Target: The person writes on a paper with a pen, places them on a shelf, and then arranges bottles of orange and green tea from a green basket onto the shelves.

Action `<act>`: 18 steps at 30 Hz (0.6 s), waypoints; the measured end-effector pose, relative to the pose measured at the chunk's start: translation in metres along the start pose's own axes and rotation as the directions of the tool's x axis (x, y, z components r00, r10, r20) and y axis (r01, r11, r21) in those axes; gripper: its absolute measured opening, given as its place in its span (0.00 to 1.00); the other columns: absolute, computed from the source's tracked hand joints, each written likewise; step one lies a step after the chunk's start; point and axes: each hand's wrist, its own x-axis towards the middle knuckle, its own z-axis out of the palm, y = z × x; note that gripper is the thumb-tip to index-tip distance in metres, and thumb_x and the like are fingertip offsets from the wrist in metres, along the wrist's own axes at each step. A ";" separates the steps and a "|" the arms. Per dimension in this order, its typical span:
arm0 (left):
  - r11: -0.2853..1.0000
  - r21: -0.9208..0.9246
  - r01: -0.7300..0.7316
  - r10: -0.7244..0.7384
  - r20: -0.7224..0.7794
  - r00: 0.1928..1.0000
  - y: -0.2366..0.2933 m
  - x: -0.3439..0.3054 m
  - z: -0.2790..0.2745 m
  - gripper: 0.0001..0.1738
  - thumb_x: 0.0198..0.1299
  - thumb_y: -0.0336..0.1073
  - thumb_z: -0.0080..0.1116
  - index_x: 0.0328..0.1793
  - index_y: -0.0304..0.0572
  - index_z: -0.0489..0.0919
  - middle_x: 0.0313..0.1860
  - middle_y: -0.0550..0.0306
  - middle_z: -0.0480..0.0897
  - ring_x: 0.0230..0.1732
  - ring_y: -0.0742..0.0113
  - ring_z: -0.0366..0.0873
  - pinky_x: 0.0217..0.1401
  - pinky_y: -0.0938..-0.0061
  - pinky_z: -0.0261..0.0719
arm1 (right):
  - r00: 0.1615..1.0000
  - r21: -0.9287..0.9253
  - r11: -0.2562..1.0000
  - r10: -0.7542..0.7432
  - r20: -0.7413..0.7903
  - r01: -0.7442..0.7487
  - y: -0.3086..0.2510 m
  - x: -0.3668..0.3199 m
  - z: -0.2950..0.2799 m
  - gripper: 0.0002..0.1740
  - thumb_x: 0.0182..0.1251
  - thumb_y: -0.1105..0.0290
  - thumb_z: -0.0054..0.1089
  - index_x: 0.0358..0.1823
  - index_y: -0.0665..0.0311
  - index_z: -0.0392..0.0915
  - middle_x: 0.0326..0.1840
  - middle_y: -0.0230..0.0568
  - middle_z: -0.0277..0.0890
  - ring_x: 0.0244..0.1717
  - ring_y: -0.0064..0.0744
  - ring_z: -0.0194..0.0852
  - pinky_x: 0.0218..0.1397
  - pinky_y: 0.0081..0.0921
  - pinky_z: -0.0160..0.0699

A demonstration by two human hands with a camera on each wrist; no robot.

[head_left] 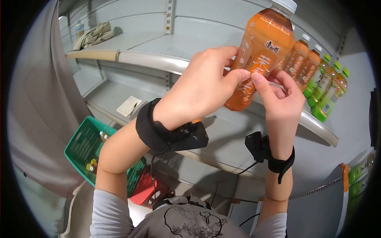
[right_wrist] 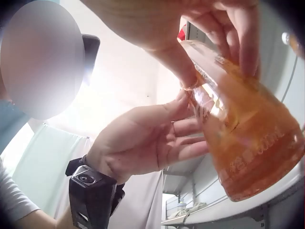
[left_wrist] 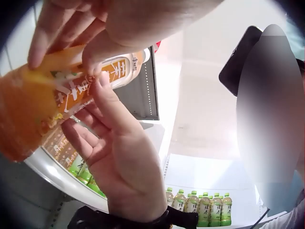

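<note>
Both hands hold one orange tea bottle (head_left: 266,33) with a white cap, raised in front of the upper shelf. My left hand (head_left: 208,77) grips it from the left, thumb on the label and fingers round the side. From the right, my right hand (head_left: 282,93) holds it with the thumb on the label and fingers curled behind. The two thumb tips meet at the label's middle. In the left wrist view the bottle (left_wrist: 28,105) lies tilted across the hands. Its clear base, with amber drink inside, faces the right wrist camera.
Orange tea bottles (head_left: 298,55) and green-capped bottles (head_left: 331,91) stand at the upper shelf's (head_left: 147,59) right end. A crumpled cloth (head_left: 95,35) lies at its left. Below are a notepad (head_left: 129,106), a green basket (head_left: 77,139) holding small bottles, and a red object (head_left: 149,190).
</note>
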 end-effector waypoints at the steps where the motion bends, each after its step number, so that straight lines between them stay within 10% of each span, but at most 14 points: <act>1: 1.000 0.004 0.021 -0.021 -0.007 1.000 -0.006 -0.006 -0.004 0.20 0.59 0.27 0.50 0.58 0.25 0.67 0.41 0.49 0.80 0.44 0.71 0.76 0.46 0.78 0.75 | 1.000 0.010 1.000 0.015 0.014 -0.015 0.004 -0.003 0.007 0.18 0.54 0.74 0.63 0.41 0.80 0.71 0.36 0.46 0.77 0.33 0.23 0.77 0.33 0.14 0.75; 6: 0.983 -0.150 -0.102 0.064 -0.238 0.969 -0.045 -0.049 -0.003 0.14 0.54 0.25 0.52 0.47 0.28 0.72 0.36 0.43 0.80 0.39 0.56 0.80 0.42 0.69 0.78 | 0.995 0.015 0.997 0.080 0.063 -0.081 0.032 -0.028 0.038 0.19 0.52 0.75 0.65 0.43 0.78 0.70 0.38 0.45 0.75 0.35 0.26 0.77 0.38 0.19 0.78; 15: 0.954 -0.191 0.230 -0.270 -0.222 0.937 -0.149 -0.143 0.047 0.19 0.53 0.24 0.54 0.52 0.31 0.68 0.34 0.40 0.77 0.38 0.49 0.79 0.37 0.69 0.76 | 0.964 -0.208 0.958 0.228 0.137 -0.197 0.145 -0.123 0.058 0.21 0.49 0.75 0.68 0.43 0.74 0.70 0.39 0.44 0.73 0.37 0.30 0.78 0.43 0.23 0.79; 18: 0.914 -0.052 0.402 -0.405 -0.115 0.907 -0.191 -0.164 0.070 0.17 0.57 0.24 0.51 0.54 0.32 0.68 0.42 0.46 0.79 0.47 0.63 0.78 0.47 0.74 0.76 | 0.938 -0.198 0.932 0.328 0.108 -0.303 0.194 -0.154 0.063 0.20 0.49 0.75 0.67 0.43 0.75 0.70 0.39 0.44 0.73 0.38 0.30 0.78 0.43 0.23 0.79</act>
